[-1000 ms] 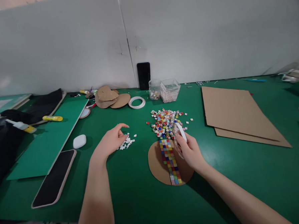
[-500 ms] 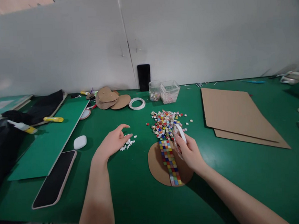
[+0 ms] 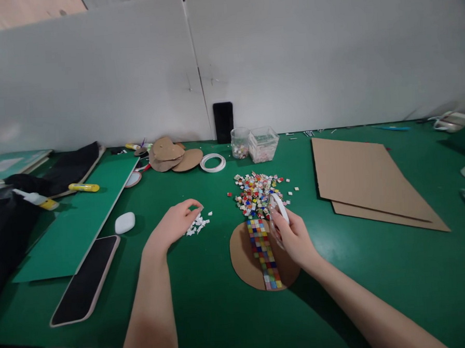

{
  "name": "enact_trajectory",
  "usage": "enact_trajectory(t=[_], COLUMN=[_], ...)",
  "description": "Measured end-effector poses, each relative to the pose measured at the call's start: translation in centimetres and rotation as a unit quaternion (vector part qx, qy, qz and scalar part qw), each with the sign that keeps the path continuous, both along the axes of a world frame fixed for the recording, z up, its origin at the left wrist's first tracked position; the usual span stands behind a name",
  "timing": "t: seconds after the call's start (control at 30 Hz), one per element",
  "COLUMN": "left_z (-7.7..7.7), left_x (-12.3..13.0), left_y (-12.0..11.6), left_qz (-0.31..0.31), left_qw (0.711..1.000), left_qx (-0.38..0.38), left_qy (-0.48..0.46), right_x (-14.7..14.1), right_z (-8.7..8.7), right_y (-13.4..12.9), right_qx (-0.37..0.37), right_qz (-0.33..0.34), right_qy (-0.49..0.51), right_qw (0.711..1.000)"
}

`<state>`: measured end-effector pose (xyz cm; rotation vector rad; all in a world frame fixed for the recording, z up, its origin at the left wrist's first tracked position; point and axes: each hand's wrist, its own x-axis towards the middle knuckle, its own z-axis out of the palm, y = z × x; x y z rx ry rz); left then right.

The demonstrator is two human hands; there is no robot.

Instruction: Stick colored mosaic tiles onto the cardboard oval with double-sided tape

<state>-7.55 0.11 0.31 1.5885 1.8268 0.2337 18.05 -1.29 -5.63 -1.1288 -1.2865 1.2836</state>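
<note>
My right hand (image 3: 294, 238) grips a roll of white tape (image 3: 279, 208) on edge, above the right side of a round cardboard piece (image 3: 240, 256). A strip of small coloured mosaic tiles (image 3: 264, 253) runs down the middle of that cardboard. Just beyond lies a heap of loose mosaic tiles (image 3: 252, 191). My left hand (image 3: 180, 221) hovers by a little pile of white paper scraps (image 3: 198, 225), thumb and forefinger drawn together. Whatever may be between those fingertips is too small to make out.
Cardboard sheets (image 3: 357, 178) lie at right. Clear containers (image 3: 262, 144), an upright phone (image 3: 223, 122), a white ring roll (image 3: 212, 163) and cardboard discs (image 3: 188, 159) stand or lie at the back. To the left are another phone (image 3: 86, 280), a white case (image 3: 125, 222) and a green board (image 3: 65, 245).
The thumb and forefinger of my left hand have closed together beside the white scraps. My right hand keeps the tape roll in nearly the same place.
</note>
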Motion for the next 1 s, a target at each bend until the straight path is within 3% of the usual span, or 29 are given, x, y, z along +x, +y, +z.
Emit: enact_trajectory(t=[0.2,0.37,0.5,0.7,0.8,0.9,1.0], left_z=[0.0,0.2,0.2,0.0,-0.2,-0.5,-0.6], left_x=[-0.2,-0.3,-0.4,-0.6,-0.8,-0.9,-0.9], left_y=[0.1,0.0,0.0,-0.2,-0.2,-0.1,0.0], left_qz=[-0.004,0.033,0.02,0.021,0.022,0.003,0.012], left_qw=[0.999,0.999,0.999,0.999,0.999,0.999,0.998], left_qx=[0.039,0.018,0.026,0.028,0.029,0.048,0.067], left_qy=[0.012,-0.001,0.015,0.0,0.001,0.005,0.0], right_x=[-0.1,-0.1,-0.1,-0.1,-0.2,0.1,1.7], right_z=[0.1,0.1,0.3,0.5,1.5,3.7,5.7], right_y=[-0.1,-0.1,0.0,-0.1,0.1,-0.1,-2.2], right_qx=[-0.007,-0.006,-0.003,-0.004,-0.016,-0.018,-0.006], right_qz=[0.003,-0.003,-0.01,-0.033,-0.028,-0.004,0.026], right_qy=[-0.001,-0.011,-0.015,0.059,0.107,0.125,0.151], right_qw=[1.0,1.0,1.0,0.998,0.994,0.992,0.988])
